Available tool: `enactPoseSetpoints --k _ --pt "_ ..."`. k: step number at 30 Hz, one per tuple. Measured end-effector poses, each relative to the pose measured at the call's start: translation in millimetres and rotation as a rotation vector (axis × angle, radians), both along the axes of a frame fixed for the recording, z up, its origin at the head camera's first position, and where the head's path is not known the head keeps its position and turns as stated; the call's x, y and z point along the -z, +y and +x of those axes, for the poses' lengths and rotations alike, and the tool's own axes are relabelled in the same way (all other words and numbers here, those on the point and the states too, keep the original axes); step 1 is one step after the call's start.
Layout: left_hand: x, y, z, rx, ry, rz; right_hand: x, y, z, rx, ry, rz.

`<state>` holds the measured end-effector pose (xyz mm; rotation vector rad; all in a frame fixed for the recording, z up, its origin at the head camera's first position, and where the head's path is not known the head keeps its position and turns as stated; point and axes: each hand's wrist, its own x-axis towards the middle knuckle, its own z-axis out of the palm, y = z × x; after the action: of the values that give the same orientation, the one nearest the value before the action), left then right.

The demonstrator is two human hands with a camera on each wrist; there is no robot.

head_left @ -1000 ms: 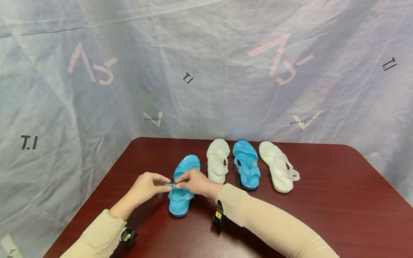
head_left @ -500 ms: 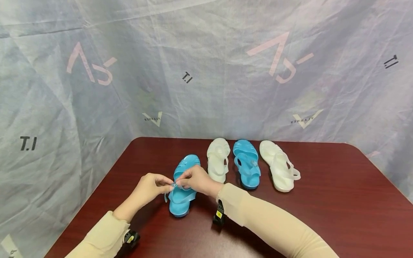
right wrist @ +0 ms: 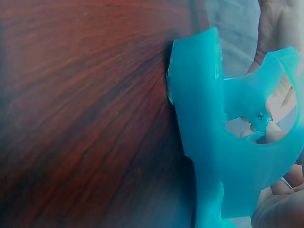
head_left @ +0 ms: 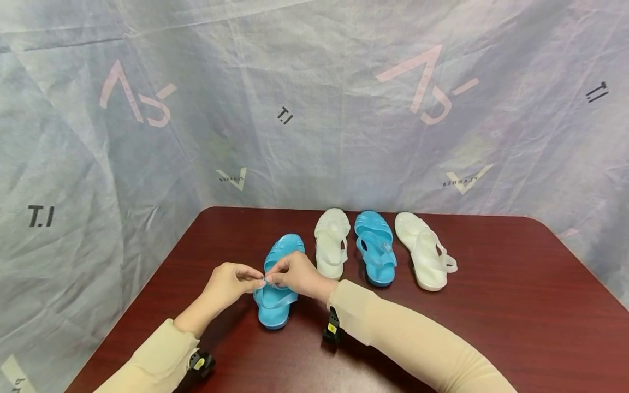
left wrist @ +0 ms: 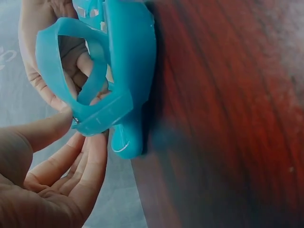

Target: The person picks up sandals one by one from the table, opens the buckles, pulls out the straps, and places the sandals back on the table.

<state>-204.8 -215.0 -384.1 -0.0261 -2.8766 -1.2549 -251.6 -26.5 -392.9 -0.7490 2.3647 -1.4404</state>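
Observation:
A blue jelly sandal [head_left: 273, 316] lies on the table at the left, its toe pointing away. My left hand [head_left: 228, 286] pinches its ankle strap between thumb and fingers, at the sandal's left side. From the other side my right hand [head_left: 300, 275] also pinches the strap, with fingertips almost meeting the left ones. In the left wrist view, the strap [left wrist: 50, 61] loops up from the sole, and the left thumb presses near a small metal piece. The right wrist view shows a small metal pin on the strap [right wrist: 247, 99] by the fingers. The right fingertips are partly hidden.
Right of the hands stand a white sandal [head_left: 330, 245], another blue sandal [head_left: 380, 265] and a second white sandal [head_left: 429, 265] in a row. They lie on the dark red wooden table [head_left: 511, 305]. A grey printed cloth [head_left: 314, 109] hangs behind it.
The hands have stayed at the strap, their fingertips drawing slightly closer. A loose strap end that hung below the left hand half a second ago no longer shows there.

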Motion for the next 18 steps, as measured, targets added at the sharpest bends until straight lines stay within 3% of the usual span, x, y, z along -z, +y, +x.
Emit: enactPoseSetpoints --k 13,18 --pt "7.2 -5.0 1.9 0.006 0.035 0.044 1.1 -1.7 5.9 -0.022 0.241 0.145" --pt "10.0 -7.6 2.1 0.003 0.026 0.086 1.1 1.1 7.1 -0.031 0.288 0.157"
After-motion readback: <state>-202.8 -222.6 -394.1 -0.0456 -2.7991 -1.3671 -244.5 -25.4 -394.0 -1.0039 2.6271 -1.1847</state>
